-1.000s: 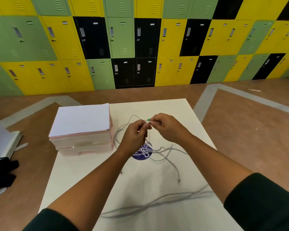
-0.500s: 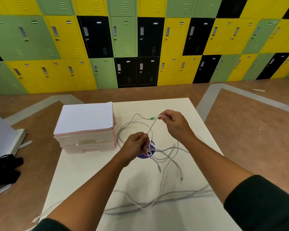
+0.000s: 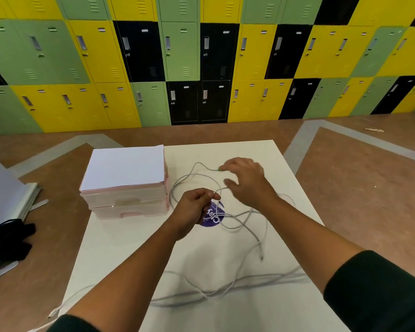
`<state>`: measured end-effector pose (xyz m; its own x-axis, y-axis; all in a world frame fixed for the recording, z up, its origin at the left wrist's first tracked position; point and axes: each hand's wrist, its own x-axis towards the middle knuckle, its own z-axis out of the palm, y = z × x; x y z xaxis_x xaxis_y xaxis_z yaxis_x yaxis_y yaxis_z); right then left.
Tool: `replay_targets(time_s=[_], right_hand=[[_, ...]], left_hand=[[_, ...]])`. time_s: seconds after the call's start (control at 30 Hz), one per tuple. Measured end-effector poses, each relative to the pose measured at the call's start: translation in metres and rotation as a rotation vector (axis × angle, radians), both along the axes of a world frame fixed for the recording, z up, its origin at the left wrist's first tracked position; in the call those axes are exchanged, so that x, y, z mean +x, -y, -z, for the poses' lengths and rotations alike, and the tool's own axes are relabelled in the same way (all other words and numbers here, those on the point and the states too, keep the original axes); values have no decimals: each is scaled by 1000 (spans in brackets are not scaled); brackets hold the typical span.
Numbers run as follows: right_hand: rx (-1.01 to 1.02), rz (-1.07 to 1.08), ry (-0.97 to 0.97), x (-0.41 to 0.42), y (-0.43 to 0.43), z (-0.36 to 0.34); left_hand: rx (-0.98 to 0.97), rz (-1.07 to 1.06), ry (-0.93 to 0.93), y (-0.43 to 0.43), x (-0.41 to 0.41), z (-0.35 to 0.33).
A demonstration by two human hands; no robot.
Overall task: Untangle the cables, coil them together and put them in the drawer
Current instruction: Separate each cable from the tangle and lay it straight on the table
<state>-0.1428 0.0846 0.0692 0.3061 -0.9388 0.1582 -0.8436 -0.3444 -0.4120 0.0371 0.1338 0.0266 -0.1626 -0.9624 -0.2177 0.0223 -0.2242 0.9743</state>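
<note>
1. Counter [image 3: 130, 248]: white, rectangular, flat top. It carries every item below.

2. Drawer unit [image 3: 125, 188]: pale pink translucent plastic, stacked trays under a white lid, on the far left of the counter. All drawers are closed and nothing has been stowed.

3. Cables [image 3: 209, 294]: thin grey-white cords. They lie in loose loops mid-counter, with long strands crossing along the near edge and one end trailing off the near left corner. More length lies spread on the counter than a second ago, when the cords were bunched under both hands.

4. Right hand [image 3: 247, 183]: fingers spread wide, gripping nothing plainly. Half a second ago it pinched the green-tipped end and held it out to the side.

5. Left hand [image 3: 194, 207]: fingers curled around a cable, thumb and forefinger pinching it just above the sticker, much as before.

6. Sticker [image 3: 216, 218]: round, purple, white lettering, flat on the counter under the loops.

7. Green plug tip [image 3: 218, 169]: small and bright green, just beside the right index fingertip. Contact cannot be confirmed.

Assessment: one end looks to have been drawn clear and let go. Untangling is under way, while coiling and stowing are not yet begun.
</note>
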Motion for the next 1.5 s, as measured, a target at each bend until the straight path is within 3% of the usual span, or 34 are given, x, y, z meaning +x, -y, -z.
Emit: replay_targets(time_s=[0.07, 0.17, 0.33, 0.5, 0.77, 0.9, 1.03, 1.27, 1.5], right_hand=[[129, -106, 17, 11, -4, -2], [295, -116, 227, 21, -8, -7], [133, -41, 316, 21, -1, -13], [198, 63, 258, 18, 2, -2], [273, 104, 196, 8, -3, 7], [325, 10, 188, 9, -10, 3], [333, -159, -52, 18, -14, -3], [326, -158, -104, 25, -20, -3], [324, -195, -170, 26, -30, 7]], left_hand=[[8, -5, -75, 0, -1, -3], [59, -26, -186, 0, 2, -4], [60, -37, -156, -6, 6, 0], [68, -14, -116, -7, 8, -9], [-31, 46, 232, -10, 18, -4], [-60, 31, 288, -11, 19, 0], [-97, 76, 379, -11, 19, 4], [-208, 41, 639, -9, 24, 1], [-307, 77, 785, -11, 35, -9]])
